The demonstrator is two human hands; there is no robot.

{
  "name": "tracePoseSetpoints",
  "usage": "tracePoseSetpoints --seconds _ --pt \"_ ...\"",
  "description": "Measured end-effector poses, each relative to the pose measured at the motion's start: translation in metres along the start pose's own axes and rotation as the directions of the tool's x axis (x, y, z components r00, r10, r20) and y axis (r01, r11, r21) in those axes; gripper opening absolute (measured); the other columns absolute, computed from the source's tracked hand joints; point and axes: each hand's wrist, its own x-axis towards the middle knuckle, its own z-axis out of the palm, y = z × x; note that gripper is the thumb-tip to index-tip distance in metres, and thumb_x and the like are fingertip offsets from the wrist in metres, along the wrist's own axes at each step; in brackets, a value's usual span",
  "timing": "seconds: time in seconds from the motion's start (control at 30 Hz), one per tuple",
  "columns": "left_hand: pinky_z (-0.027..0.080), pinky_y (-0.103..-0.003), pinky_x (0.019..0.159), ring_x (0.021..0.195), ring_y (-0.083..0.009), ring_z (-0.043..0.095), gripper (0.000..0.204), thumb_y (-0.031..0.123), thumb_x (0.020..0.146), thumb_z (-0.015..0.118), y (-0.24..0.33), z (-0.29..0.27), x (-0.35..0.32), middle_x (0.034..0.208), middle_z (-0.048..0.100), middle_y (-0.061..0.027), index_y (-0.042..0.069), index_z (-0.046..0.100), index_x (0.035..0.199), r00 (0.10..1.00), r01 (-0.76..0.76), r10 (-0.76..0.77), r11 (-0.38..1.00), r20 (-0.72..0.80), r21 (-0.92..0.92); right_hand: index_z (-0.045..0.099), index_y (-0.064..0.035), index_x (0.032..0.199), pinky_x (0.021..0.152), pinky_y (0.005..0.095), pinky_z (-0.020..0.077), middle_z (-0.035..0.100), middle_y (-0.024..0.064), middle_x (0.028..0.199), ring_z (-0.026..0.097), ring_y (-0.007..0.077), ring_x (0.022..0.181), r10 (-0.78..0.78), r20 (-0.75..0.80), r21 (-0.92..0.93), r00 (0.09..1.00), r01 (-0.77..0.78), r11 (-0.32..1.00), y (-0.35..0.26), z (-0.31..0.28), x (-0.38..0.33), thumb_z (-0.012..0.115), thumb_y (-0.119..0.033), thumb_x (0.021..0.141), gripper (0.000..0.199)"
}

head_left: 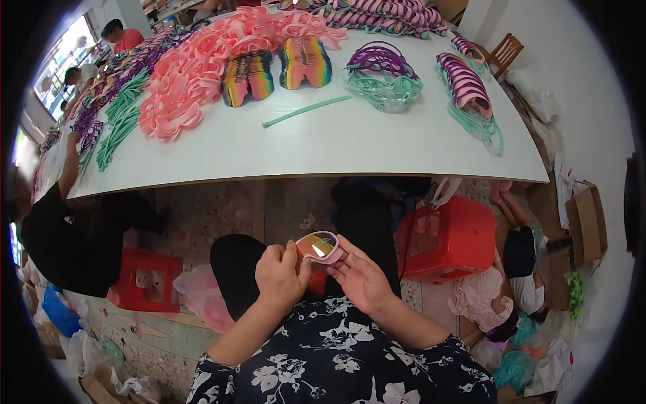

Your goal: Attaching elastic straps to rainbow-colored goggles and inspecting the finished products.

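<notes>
A pink goggle frame with a mirrored lens [318, 246] is held over the person's lap, below the near edge of the white table [350, 145]. The left hand [280, 275] pinches its left end with curled fingers; the right hand [360, 276] grips its right end and underside. On the table lie a green strap [306, 110] near the middle, two rainbow lens stacks [276, 71] behind it, and pink frames [195, 74] toward the far left.

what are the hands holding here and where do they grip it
Both hands hold one small mirrored goggle lens in a pink frame: the left hand pinches its left edge, the right hand fingers grip its right edge.
</notes>
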Motion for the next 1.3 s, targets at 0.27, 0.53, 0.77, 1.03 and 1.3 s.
tracePoseSetpoints --seconds 0.27,0.53,0.77,1.03,1.3 --pt "0.049 -0.038 0.062 0.074 -0.0292 0.061 0.039 0.024 0.084 0.072 0.006 -0.001 0.005 0.087 0.058 -0.0123 -0.002 0.064 0.112 0.998 0.060 -0.059 0.998 -0.038 0.011 0.023 -0.0036 0.158 0.108 0.0343 0.0384 0.044 0.0078 0.148 0.049 0.0173 0.125 -0.104 0.090 -0.284 0.990 0.126 0.951 0.020 0.017 -0.007 0.056 -0.009 0.097 0.070" --pt "0.051 -0.038 0.063 0.074 -0.0280 0.062 0.042 0.024 0.083 0.074 0.008 -0.004 0.009 0.094 0.060 -0.0135 -0.003 0.064 0.113 0.998 0.011 -0.012 1.000 -0.054 -0.023 0.060 0.0001 0.126 0.097 0.0327 0.0484 0.067 0.0085 0.117 0.062 0.0171 0.110 -0.148 -0.134 -0.136 0.980 0.130 0.982 0.014 0.007 -0.002 0.055 -0.010 0.102 0.027" --pt "0.051 -0.035 0.060 0.070 -0.0248 0.062 0.044 0.024 0.082 0.075 0.011 -0.002 0.009 0.092 0.060 -0.0126 -0.004 0.063 0.113 0.999 -0.042 0.040 0.993 -0.020 -0.112 0.063 -0.0024 0.113 0.086 0.0290 0.0549 0.069 0.0085 0.106 0.066 0.0151 0.100 0.060 -0.158 0.100 0.986 -0.044 0.994 0.015 -0.019 0.009 0.064 -0.019 0.099 0.022" --pt "0.050 -0.035 0.059 0.072 -0.0248 0.062 0.048 0.038 0.082 0.076 0.012 0.003 0.009 0.090 0.058 -0.0105 -0.002 0.067 0.108 0.999 -0.039 0.036 0.987 -0.020 -0.155 0.056 0.0026 0.128 0.098 0.0325 0.0510 0.066 0.0108 0.120 0.065 0.0184 0.108 -0.152 -0.109 -0.245 0.982 0.121 0.962 0.019 0.007 0.013 0.062 -0.007 0.099 0.031" --pt "0.051 -0.035 0.058 0.071 -0.0246 0.061 0.063 0.050 0.082 0.074 0.013 0.003 0.007 0.091 0.058 -0.0114 -0.003 0.065 0.114 0.996 -0.092 0.087 0.982 -0.035 -0.166 0.053 0.0032 0.130 0.099 0.0313 0.0501 0.063 0.0104 0.125 0.063 0.0163 0.113 -0.275 -0.058 -0.447 0.960 0.222 0.867 0.023 0.006 0.013 0.064 0.003 0.094 0.038"
